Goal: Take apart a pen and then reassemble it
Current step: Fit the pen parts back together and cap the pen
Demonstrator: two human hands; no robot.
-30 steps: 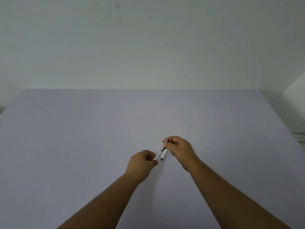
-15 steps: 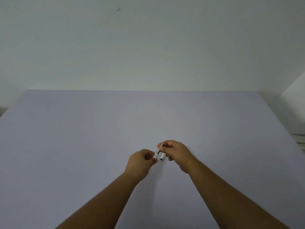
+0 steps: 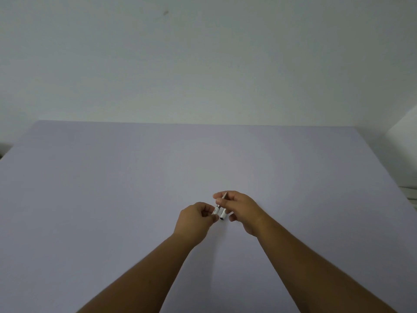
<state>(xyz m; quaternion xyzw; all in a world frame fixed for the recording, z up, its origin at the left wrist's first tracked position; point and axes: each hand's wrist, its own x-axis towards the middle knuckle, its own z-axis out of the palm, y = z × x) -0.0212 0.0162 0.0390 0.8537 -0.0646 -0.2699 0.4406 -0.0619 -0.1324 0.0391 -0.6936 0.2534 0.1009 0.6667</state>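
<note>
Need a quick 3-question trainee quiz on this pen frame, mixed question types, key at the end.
1. True or false: the right hand holds two pen parts at once, a thin metallic piece and a white tube.
2. Multiple choice: the small white piece pinched by the left hand is
A. lying on the table
B. held up next to the white tube
C. by the far table edge
3. Fill in: the lavender table shows no loose parts; every visible pen part is in the person's ____.

Key: 1 true; 2 B; 3 hands
</note>
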